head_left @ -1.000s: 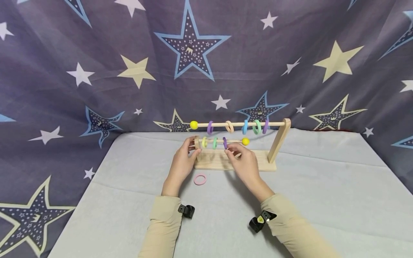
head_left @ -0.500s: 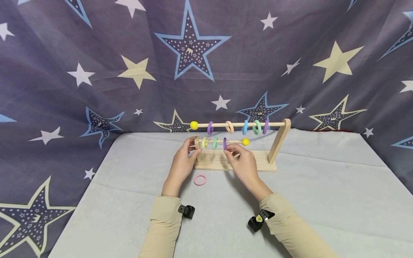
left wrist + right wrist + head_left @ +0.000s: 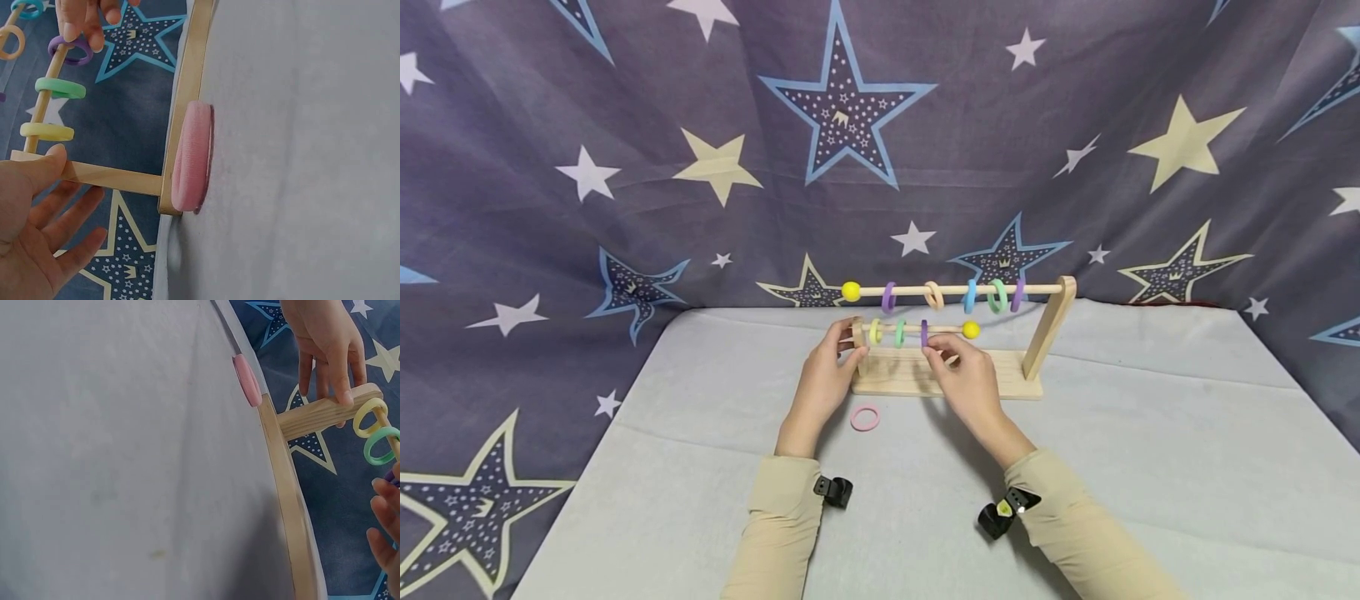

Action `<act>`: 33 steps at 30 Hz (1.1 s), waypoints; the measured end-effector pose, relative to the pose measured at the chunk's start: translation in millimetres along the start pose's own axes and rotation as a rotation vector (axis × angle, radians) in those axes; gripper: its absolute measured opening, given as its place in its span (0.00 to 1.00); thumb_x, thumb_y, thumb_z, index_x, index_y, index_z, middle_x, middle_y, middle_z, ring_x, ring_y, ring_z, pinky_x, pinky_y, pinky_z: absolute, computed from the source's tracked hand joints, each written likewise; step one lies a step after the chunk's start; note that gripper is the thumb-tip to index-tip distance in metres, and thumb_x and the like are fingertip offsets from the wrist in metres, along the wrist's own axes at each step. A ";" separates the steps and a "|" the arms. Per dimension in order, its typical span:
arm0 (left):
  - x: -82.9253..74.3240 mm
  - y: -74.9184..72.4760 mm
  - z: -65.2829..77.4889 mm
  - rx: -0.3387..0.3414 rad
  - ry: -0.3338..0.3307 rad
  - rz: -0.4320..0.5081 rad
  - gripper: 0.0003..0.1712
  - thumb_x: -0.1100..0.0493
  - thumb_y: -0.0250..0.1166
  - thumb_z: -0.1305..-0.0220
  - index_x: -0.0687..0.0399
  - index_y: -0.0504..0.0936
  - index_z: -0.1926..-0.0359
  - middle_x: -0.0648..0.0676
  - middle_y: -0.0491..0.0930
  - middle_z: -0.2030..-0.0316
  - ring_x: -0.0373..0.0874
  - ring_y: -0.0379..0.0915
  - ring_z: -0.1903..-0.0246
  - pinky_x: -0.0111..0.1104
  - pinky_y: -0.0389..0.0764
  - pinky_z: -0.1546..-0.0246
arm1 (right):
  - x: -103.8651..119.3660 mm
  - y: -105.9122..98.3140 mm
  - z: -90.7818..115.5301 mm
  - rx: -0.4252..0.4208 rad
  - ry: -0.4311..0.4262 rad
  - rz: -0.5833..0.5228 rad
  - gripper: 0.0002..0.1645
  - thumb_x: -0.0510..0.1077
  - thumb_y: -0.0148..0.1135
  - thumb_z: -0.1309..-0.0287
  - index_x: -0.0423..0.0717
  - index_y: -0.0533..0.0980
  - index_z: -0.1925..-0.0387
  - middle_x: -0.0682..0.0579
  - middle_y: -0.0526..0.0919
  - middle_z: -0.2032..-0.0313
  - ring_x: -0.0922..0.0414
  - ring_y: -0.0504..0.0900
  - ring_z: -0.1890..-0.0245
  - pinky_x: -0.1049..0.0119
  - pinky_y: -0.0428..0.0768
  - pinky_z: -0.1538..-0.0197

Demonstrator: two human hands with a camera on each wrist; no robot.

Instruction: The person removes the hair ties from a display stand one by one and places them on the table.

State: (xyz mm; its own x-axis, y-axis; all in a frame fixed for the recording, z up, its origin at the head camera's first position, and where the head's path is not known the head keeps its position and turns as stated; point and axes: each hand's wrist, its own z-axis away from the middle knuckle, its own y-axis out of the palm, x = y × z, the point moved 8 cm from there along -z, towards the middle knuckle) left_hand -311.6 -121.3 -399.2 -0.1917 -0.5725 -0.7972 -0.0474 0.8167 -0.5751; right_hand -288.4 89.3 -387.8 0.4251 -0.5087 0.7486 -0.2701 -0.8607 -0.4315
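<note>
A wooden ring stand (image 3: pixel 898 383) holds two rods with yellow ball ends. My left hand (image 3: pixel 826 379) grips the short upright post (image 3: pixel 115 176) at the stand's left end, thumb on one face and fingers behind. On the lower rod, my right hand (image 3: pixel 970 379) pinches a purple ring (image 3: pixel 78 51) at its near side; the rod runs through this ring. Left of it on the same rod hang a green ring (image 3: pixel 900 333) and a yellow ring (image 3: pixel 875 332). A pink ring (image 3: pixel 865 417) lies flat on the table in front of the stand.
Several rings, including a blue ring (image 3: pixel 970 296) and a peach ring (image 3: pixel 933 295), hang from the upper rod (image 3: pixel 913 291), which a tall post (image 3: pixel 1048 327) carries on the right. A star-patterned curtain (image 3: pixel 647 167) rises behind the grey-covered table (image 3: pixel 1150 467).
Over the last second, the right hand and the purple ring shift only very slightly along the lower rod. The left hand, the stand and the pink ring stay in place.
</note>
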 end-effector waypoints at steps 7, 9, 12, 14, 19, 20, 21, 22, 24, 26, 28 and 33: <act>-0.1 -0.6 0.3 -0.009 0.004 -0.003 0.28 0.58 0.62 0.30 0.56 0.67 0.32 0.60 0.77 0.42 0.51 0.76 0.44 0.46 0.70 0.38 | 1.6 -5.9 -0.5 -0.025 -0.023 -0.031 0.05 0.37 0.68 0.40 0.41 0.84 0.62 0.49 0.87 0.63 0.53 0.82 0.69 0.54 0.82 0.64; -0.4 -0.6 0.1 -0.011 0.009 -0.004 0.28 0.59 0.62 0.30 0.56 0.67 0.32 0.59 0.77 0.42 0.51 0.76 0.44 0.46 0.70 0.38 | 1.0 -7.2 -0.5 -0.028 -0.021 -0.031 0.05 0.37 0.68 0.40 0.41 0.84 0.62 0.49 0.87 0.64 0.53 0.82 0.69 0.53 0.82 0.64; -0.8 -0.4 -0.3 -0.013 0.015 -0.005 0.28 0.59 0.62 0.30 0.56 0.67 0.32 0.59 0.77 0.42 0.51 0.77 0.44 0.46 0.70 0.38 | -0.3 -9.1 -0.2 -0.029 -0.014 -0.022 0.05 0.37 0.68 0.40 0.41 0.84 0.61 0.49 0.87 0.65 0.53 0.82 0.69 0.55 0.82 0.64; -1.1 -0.4 -0.3 -0.014 0.016 -0.004 0.28 0.59 0.62 0.30 0.56 0.67 0.32 0.60 0.77 0.42 0.52 0.77 0.44 0.47 0.70 0.38 | -1.2 -10.6 0.3 -0.033 -0.013 -0.012 0.05 0.38 0.68 0.40 0.41 0.84 0.61 0.49 0.88 0.64 0.54 0.82 0.69 0.57 0.81 0.64; -1.4 -0.3 -0.2 -0.008 0.010 -0.009 0.29 0.59 0.62 0.30 0.56 0.66 0.31 0.59 0.77 0.41 0.52 0.76 0.44 0.47 0.70 0.38 | -3.2 -15.3 2.8 -0.051 -0.031 0.005 0.06 0.39 0.68 0.39 0.42 0.85 0.61 0.50 0.88 0.63 0.55 0.83 0.69 0.61 0.81 0.64; -1.2 -0.2 -0.3 -0.007 0.009 -0.011 0.29 0.58 0.62 0.30 0.56 0.66 0.31 0.59 0.77 0.41 0.52 0.76 0.44 0.47 0.70 0.38 | -3.7 -16.3 3.3 -0.055 -0.036 0.010 0.06 0.39 0.68 0.39 0.42 0.85 0.61 0.50 0.88 0.64 0.55 0.83 0.69 0.61 0.81 0.64; -1.3 -0.1 -0.4 -0.007 0.008 -0.014 0.29 0.58 0.62 0.30 0.56 0.66 0.31 0.59 0.77 0.41 0.51 0.76 0.44 0.47 0.70 0.38 | -4.2 -17.3 3.8 -0.059 -0.040 0.012 0.06 0.39 0.68 0.39 0.42 0.85 0.61 0.50 0.88 0.64 0.55 0.83 0.69 0.61 0.81 0.64; -1.4 0.0 -0.6 -0.006 0.009 -0.015 0.29 0.58 0.62 0.30 0.56 0.66 0.31 0.59 0.77 0.41 0.51 0.76 0.44 0.47 0.70 0.38 | -4.6 -18.3 4.3 -0.062 -0.044 0.013 0.06 0.39 0.68 0.39 0.41 0.85 0.61 0.49 0.88 0.64 0.55 0.83 0.68 0.61 0.81 0.64; -1.9 -0.1 -0.6 -0.007 0.015 -0.017 0.29 0.58 0.62 0.30 0.56 0.66 0.31 0.59 0.77 0.41 0.52 0.77 0.44 0.47 0.70 0.38 | -5.9 -20.6 5.0 -0.070 -0.047 0.014 0.06 0.39 0.68 0.39 0.41 0.85 0.61 0.49 0.88 0.65 0.55 0.83 0.69 0.60 0.82 0.63; -2.1 -0.1 -0.4 -0.009 0.016 -0.016 0.29 0.59 0.62 0.30 0.56 0.66 0.31 0.59 0.77 0.41 0.52 0.77 0.44 0.47 0.70 0.38 | -7.0 -23.3 5.5 -0.082 -0.050 0.012 0.06 0.39 0.68 0.39 0.40 0.85 0.61 0.48 0.88 0.65 0.54 0.84 0.69 0.57 0.82 0.64; -2.4 -0.2 0.0 -0.008 0.017 -0.014 0.29 0.59 0.62 0.30 0.56 0.66 0.31 0.59 0.77 0.41 0.52 0.77 0.44 0.48 0.70 0.38 | -7.7 -26.0 5.9 -0.092 -0.055 0.007 0.06 0.38 0.68 0.40 0.40 0.85 0.61 0.47 0.88 0.65 0.54 0.84 0.69 0.55 0.82 0.64; -1.4 -0.1 0.6 0.000 0.005 -0.018 0.29 0.58 0.62 0.29 0.56 0.66 0.31 0.59 0.76 0.41 0.51 0.76 0.44 0.46 0.70 0.37 | -8.0 -31.7 6.4 -0.106 -0.069 0.008 0.06 0.38 0.68 0.39 0.41 0.85 0.61 0.48 0.88 0.65 0.54 0.83 0.70 0.55 0.81 0.64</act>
State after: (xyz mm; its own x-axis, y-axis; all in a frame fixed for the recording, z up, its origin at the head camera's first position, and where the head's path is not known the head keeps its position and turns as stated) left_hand -310.8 -120.6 -398.1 -0.1953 -0.5864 -0.7861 -0.0512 0.8066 -0.5889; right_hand -277.7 120.5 -383.3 0.4801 -0.5192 0.7071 -0.3625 -0.8514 -0.3790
